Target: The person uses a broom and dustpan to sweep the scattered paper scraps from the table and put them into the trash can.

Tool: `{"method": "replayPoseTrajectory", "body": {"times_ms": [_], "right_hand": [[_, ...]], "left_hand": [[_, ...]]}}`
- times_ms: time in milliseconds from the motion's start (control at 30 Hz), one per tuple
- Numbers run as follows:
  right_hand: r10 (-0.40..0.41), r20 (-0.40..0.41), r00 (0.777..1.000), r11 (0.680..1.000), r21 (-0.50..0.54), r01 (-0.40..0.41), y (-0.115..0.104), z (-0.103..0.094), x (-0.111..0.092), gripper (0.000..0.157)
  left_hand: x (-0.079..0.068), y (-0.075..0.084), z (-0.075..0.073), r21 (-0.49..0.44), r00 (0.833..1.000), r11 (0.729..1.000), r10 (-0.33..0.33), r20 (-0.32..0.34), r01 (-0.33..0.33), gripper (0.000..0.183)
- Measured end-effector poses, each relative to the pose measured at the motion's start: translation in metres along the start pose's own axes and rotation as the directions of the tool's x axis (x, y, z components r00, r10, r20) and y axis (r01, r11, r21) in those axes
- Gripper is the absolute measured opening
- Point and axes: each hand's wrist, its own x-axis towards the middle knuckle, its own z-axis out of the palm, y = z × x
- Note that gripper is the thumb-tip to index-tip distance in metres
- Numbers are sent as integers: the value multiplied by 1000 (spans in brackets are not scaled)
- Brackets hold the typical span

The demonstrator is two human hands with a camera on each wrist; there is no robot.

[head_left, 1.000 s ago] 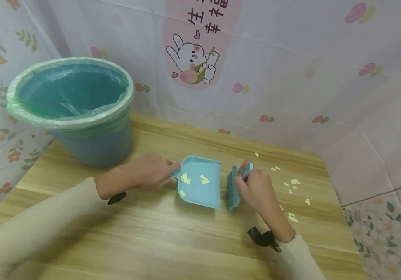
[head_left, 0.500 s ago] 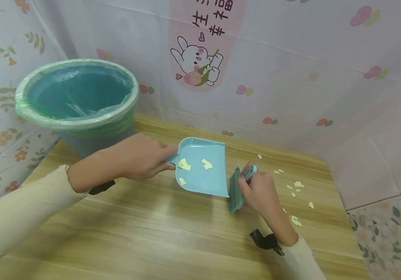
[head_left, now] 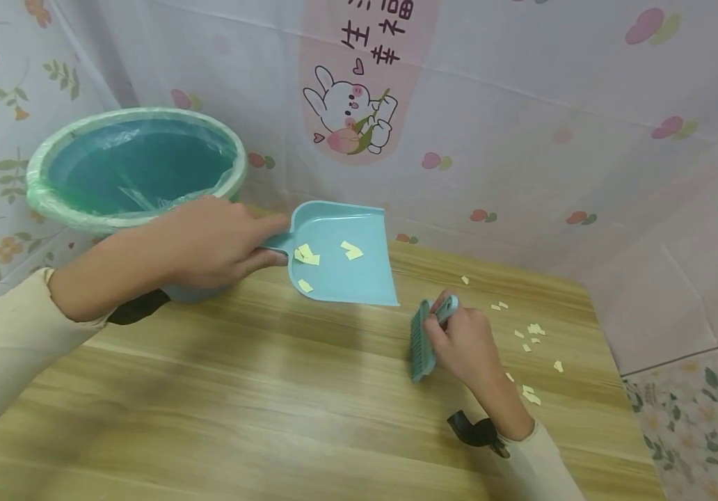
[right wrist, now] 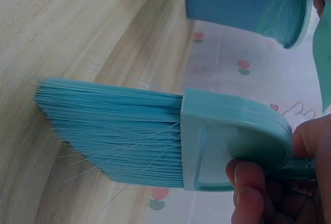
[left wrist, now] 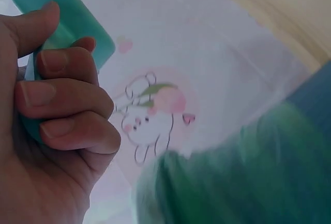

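My left hand [head_left: 218, 240] grips the short handle of a light blue dustpan [head_left: 349, 282], held up above the table beside the bucket. Several pale yellow paper scraps [head_left: 351, 250] lie in the pan, mostly toward its handle end. In the left wrist view, curled fingers [left wrist: 72, 107] wrap the handle. My right hand [head_left: 467, 341] holds a small blue hand brush [head_left: 421, 341] by its handle, over the table's right half. The right wrist view shows the brush's bristles [right wrist: 114, 131] pointing at the wooden surface, their tips right at it.
A blue bucket [head_left: 40, 198] lined with a thin greenish plastic bag stands at the back left, partly behind my left forearm. More paper scraps [head_left: 534, 328] lie scattered right of the brush on the wooden table [head_left: 284, 417]. A printed cloth [head_left: 509, 90] hangs behind the table.
My left hand has lifted the dustpan off the table and brought it up and left toward the bucket, scraps still in it. The right hand with the brush has stayed nearly still.
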Motion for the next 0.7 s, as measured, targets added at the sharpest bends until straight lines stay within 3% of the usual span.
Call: {"method": "replayPoseTrajectory", "body": {"times_ms": [333,533,700], "right_hand": [[-17,-1,1000,1000,-1,17,-1,0,0,5],[-16,1,1000,1000,13,16,-1,0,1,6],[-20,1,1000,1000,15,20,0,2,2,6]], "left_hand": [[-10,-27,-32,28,993,993,-116,-23,117,25],[-25,-52,-44,52,985,984,-171,1,170,36],[-44,-75,-46,60,976,975,-215,-26,216,41]]}}
